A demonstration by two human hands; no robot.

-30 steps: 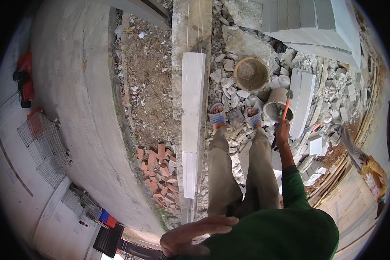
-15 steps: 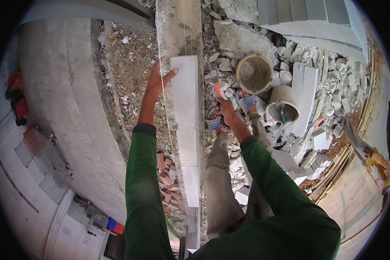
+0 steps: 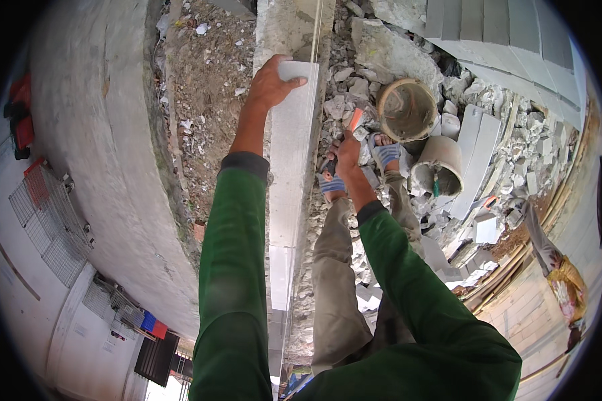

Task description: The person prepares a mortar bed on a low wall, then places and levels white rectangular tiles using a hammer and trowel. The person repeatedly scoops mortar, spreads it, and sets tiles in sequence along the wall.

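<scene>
A long, light grey block lies lengthwise on a narrow concrete wall strip. My left hand grips its far end, fingers curled over the left edge and thumb across the top. Over the rubble to the right of the wall, my right hand is closed round a tool with an orange part showing above the fist. The tool's head blends into the stones, so I cannot tell its kind. Another pale block adjoins the near end of the long one. Thin pale string runs along the wall.
Two mortar-stained buckets, one upright and one tilted with a green-handled tool, stand right of my sandalled feet. Pale slabs lie beside them. Stacked grey blocks stand far right. Broken stones cover the ground; soil lies left.
My left hand has shifted from the block's left side onto its far end. My right hand has risen slightly, with the orange tool tilting rightward. The whole view has shifted.
</scene>
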